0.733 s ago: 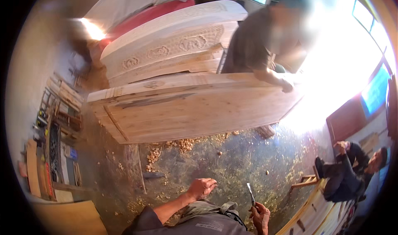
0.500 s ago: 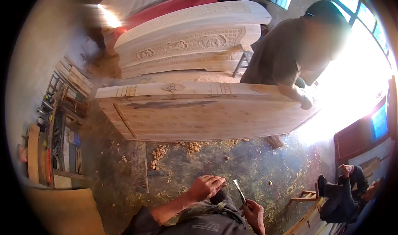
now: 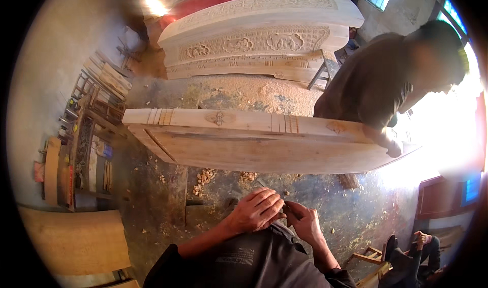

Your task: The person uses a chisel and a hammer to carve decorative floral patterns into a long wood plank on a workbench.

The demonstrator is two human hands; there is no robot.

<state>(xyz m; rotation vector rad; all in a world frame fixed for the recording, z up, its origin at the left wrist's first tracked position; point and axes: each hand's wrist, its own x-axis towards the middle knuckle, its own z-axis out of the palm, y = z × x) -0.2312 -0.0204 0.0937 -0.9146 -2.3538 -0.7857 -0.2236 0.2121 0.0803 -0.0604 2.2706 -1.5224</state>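
My right hand [image 3: 303, 221] is closed round the handle end of a chisel [image 3: 261, 183], low in front of my body. Over the chisel's middle my left hand [image 3: 258, 210] lies with curled fingers, hiding most of the blade. Only a thin bit of metal shows past the left knuckles. Both hands are close together, the right fingertips near the left ones. Beyond them a long wooden panel [image 3: 264, 148] stands on edge, its top face bearing small carved motifs and grooves. My hands are apart from it.
Across the panel a co-worker [image 3: 363, 82] leans over its right end, one hand on it. Large carved boards [image 3: 254, 41] stand behind. A rack of tools and timber [image 3: 84, 135] lines the left wall. Wood chips [image 3: 204, 181] litter the floor. Another person [image 3: 414, 257] sits at lower right.
My right hand has brought the chisel up and left to my left hand, which now covers its blade. The view has shifted, and the co-worker appears further right.
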